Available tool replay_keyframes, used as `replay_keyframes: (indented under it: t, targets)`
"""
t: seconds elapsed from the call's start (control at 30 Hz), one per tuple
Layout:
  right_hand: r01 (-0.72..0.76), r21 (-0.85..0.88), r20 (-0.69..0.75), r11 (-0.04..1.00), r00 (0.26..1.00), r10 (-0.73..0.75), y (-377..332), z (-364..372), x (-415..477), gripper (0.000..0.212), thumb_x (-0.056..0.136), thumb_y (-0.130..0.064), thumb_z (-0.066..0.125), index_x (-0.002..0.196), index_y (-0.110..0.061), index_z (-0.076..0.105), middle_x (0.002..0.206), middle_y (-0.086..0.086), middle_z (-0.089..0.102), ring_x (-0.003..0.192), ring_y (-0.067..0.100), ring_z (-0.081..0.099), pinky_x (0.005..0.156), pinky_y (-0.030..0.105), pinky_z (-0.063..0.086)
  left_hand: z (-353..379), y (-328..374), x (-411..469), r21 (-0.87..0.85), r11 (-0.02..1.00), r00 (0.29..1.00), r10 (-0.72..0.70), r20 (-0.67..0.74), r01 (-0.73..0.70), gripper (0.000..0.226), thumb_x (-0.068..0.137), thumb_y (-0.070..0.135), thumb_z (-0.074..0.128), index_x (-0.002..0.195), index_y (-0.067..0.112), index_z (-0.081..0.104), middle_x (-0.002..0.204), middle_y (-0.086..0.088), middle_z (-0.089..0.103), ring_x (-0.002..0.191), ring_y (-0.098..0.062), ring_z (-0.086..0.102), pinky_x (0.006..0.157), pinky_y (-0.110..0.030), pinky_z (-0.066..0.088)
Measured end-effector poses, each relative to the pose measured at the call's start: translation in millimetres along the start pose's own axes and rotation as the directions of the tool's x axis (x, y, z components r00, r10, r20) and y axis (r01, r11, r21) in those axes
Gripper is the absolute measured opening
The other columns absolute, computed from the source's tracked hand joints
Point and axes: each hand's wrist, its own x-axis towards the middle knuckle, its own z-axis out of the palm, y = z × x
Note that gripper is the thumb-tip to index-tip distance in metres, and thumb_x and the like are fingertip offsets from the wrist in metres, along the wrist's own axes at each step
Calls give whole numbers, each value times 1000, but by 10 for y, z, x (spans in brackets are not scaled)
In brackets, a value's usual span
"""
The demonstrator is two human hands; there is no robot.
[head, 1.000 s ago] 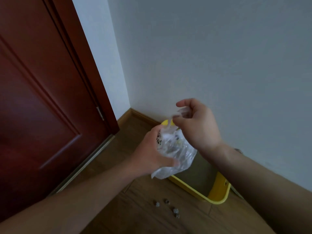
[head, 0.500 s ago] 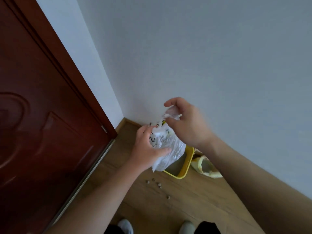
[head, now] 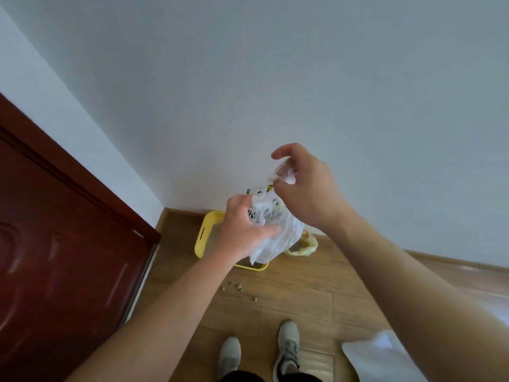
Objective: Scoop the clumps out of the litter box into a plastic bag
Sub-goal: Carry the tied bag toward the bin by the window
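Note:
A clear plastic bag [head: 278, 238] with clumps inside hangs in the air above the yellow litter box [head: 205, 232]. My left hand [head: 242, 230] grips the bag's body from the left. My right hand [head: 305, 188] pinches the twisted top of the bag a little higher up. The litter box stands on the wood floor against the wall, and most of it is hidden behind my left hand and the bag.
A dark red door [head: 55, 244] fills the left side. Several spilled litter bits [head: 237, 286] lie on the floor in front of the box. A yellowish bag [head: 305, 245] sits right of the box, a white sheet [head: 377, 354] at lower right. My shoes [head: 287, 346] are below.
The view has pulled back and up, so the box looks farther away and my shoes now show. Both hands keep hold of the bag, with the right hand lifted higher on its top.

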Motion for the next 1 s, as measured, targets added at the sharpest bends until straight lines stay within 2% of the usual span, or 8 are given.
replay_keyframes:
  t: [0.13, 0.27, 0.43, 0.5, 0.57, 0.8, 0.9, 1.0]
  targets:
    - [-109, 55, -166, 993, 979, 117, 122, -349, -318, 39, 83, -8, 61, 116, -29, 56, 91, -11, 64, 91, 5, 61, 81, 18, 48, 259, 280, -55, -8, 993, 983, 121, 141, -121, 56, 67, 39, 83, 113, 37, 51, 124, 11, 40, 108, -8, 50, 83, -21, 37]
    - [-210, 110, -320, 972, 918, 235, 395, -827, -728, 40, 81, -6, 62, 112, -30, 56, 84, -14, 62, 85, 0, 60, 74, 18, 48, 698, 686, -99, 18, 967, 920, 237, 313, -255, 49, 70, 39, 82, 107, 41, 50, 124, 11, 41, 104, -6, 49, 87, -24, 38]
    - [-298, 203, -447, 933, 819, 359, 921, -1590, -1270, 35, 80, -6, 61, 106, -29, 56, 87, -8, 67, 83, 14, 63, 71, 30, 51, 1546, 1340, -191, 49, 925, 821, 310, 479, -377, 41, 70, 39, 83, 89, 47, 47, 122, 7, 43, 101, -9, 49, 89, -25, 42]
    - [-319, 238, -480, 917, 782, 397, 1140, -1908, -1471, 33, 80, -6, 60, 104, -28, 57, 86, -6, 68, 80, 19, 64, 68, 34, 51, 1946, 1588, -221, 66, 914, 796, 311, 520, -400, 45, 69, 43, 83, 100, 40, 50, 121, 6, 44, 101, -10, 50, 87, -25, 43]
    - [-341, 259, -513, 904, 744, 428, 1362, -2237, -1668, 32, 80, -5, 60, 103, -27, 57, 85, -5, 68, 78, 21, 64, 69, 37, 51, 2364, 1848, -250, 80, 903, 772, 312, 554, -422, 61, 68, 47, 84, 117, 33, 52, 121, 5, 45, 104, -12, 52, 90, -27, 46]
    - [-394, 343, -603, 853, 604, 521, 2014, -3308, -2192, 30, 83, -1, 60, 107, -19, 59, 87, 4, 69, 59, 1, 56, 51, 11, 43, 3572, 2697, -366, 28, 871, 669, 356, 653, -491, 74, 65, 45, 85, 128, 23, 52, 121, 3, 44, 109, -13, 49, 92, -26, 41]
    - [-404, 377, -634, 834, 543, 550, 2308, -3684, -2297, 28, 84, -2, 61, 107, -18, 59, 79, -4, 65, 59, -1, 58, 55, 17, 46, 4013, 3010, -327, -14, 837, 602, 405, 688, -548, 74, 67, 41, 85, 129, 21, 52, 117, 5, 42, 115, -15, 47, 95, -26, 40]
    - [-434, 385, -682, 814, 461, 568, 2697, -4043, -2302, 27, 83, -6, 64, 102, -24, 59, 80, -3, 69, 66, 6, 62, 63, 28, 51, 4486, 3298, -170, -31, 806, 536, 421, 732, -591, 74, 67, 44, 85, 130, 22, 51, 119, 4, 43, 108, -12, 47, 89, -23, 37]
